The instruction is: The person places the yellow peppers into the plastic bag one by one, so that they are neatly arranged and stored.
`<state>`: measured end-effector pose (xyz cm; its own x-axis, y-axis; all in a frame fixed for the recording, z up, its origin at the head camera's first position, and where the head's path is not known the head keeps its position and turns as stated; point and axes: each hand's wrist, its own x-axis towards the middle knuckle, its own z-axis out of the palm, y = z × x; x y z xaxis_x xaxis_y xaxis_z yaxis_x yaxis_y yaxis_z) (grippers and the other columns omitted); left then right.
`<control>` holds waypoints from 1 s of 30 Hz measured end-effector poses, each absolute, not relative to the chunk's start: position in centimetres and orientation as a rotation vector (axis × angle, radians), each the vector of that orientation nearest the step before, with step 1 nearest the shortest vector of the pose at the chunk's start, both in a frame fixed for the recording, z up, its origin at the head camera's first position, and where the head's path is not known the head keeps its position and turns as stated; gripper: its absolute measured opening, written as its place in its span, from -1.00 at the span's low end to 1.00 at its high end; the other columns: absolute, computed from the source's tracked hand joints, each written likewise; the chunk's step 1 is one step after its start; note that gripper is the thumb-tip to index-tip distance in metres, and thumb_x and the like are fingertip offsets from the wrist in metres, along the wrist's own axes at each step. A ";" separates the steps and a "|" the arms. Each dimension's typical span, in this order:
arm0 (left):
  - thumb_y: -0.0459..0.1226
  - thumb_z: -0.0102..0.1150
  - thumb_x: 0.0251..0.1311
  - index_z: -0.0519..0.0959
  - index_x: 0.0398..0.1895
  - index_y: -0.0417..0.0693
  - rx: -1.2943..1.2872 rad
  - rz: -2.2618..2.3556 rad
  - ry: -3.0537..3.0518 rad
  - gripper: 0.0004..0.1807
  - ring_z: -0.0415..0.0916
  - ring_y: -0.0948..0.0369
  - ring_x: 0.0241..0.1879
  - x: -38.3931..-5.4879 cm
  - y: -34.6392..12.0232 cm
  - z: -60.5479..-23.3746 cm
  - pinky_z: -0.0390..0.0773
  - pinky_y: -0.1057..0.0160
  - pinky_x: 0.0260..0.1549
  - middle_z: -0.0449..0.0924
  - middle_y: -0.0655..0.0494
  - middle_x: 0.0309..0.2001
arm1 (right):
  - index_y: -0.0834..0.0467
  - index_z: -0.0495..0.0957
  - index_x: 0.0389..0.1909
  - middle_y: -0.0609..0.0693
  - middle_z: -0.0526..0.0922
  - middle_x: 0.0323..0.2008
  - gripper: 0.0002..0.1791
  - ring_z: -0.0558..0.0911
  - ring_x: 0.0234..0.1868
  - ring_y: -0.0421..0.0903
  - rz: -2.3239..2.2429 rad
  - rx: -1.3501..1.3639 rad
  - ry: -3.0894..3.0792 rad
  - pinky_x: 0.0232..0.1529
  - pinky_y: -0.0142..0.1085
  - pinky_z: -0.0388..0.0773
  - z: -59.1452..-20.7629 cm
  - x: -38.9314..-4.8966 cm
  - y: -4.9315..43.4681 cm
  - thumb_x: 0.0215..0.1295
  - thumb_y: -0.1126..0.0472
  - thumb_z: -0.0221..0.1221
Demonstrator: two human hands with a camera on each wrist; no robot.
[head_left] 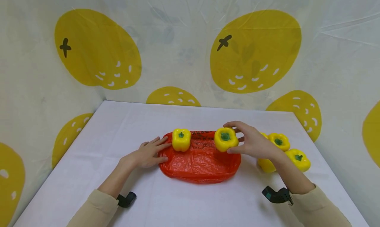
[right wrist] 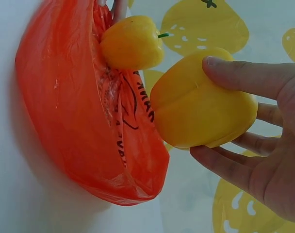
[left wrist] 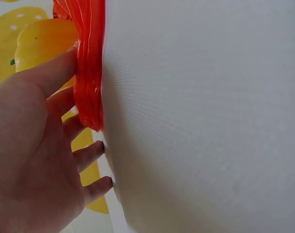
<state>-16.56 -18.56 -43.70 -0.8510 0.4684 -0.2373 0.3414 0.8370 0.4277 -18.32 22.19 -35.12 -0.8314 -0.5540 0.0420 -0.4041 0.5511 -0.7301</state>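
A red plastic bag [head_left: 196, 167] with black print lies on the white table. On its left part stands a yellow bell pepper [head_left: 181, 140] with a green stem, also seen in the right wrist view. My right hand [head_left: 252, 141] grips a second yellow bell pepper [right wrist: 201, 102] between thumb and fingers, over the bag's right end. My left hand [head_left: 149, 153] rests at the bag's left end, its fingers spread and touching the red edge [left wrist: 89, 87]. In the left wrist view the pepper on the bag shows partly behind the thumb.
Several more yellow bell peppers [head_left: 298, 160] stand grouped on the table right of the bag, partly hidden by my right forearm. A white curtain [head_left: 175, 55] printed with large yellow fruit surrounds the table. Black wrist devices [head_left: 127, 199] sit at both sleeves.
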 end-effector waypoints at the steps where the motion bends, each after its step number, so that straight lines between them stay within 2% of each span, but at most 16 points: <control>1: 0.13 0.15 0.38 0.25 0.60 0.12 0.611 0.535 2.683 -0.22 -0.19 -0.17 0.59 -16.6 -18.6 -43.7 -0.06 -0.43 0.39 0.01 -0.02 0.63 | 0.04 0.40 0.34 -0.02 0.50 0.27 -0.20 0.43 0.26 0.15 -1.145 -0.815 2.592 0.09 0.11 0.61 -35.1 -18.3 22.2 0.09 0.15 0.56; 10: 0.13 0.14 0.39 0.25 0.60 0.13 0.612 0.522 2.685 -0.22 -0.18 -0.17 0.59 -16.6 -18.6 -43.8 -0.05 -0.43 0.39 0.01 -0.02 0.63 | 0.10 0.40 0.35 -0.01 0.49 0.28 -0.16 0.45 0.28 0.21 -1.147 -0.857 2.580 0.06 0.09 0.63 -34.8 -18.1 21.6 0.04 0.21 0.58; 30: 0.13 0.16 0.38 0.24 0.61 0.15 0.603 0.523 2.684 -0.21 -0.18 -0.18 0.59 -16.7 -18.5 -43.8 -0.04 -0.43 0.39 0.02 -0.02 0.63 | 0.10 0.38 0.37 -0.03 0.48 0.30 -0.15 0.45 0.25 0.13 -1.141 -0.866 2.618 -0.03 -0.09 0.69 -34.2 -17.7 20.3 0.06 0.22 0.57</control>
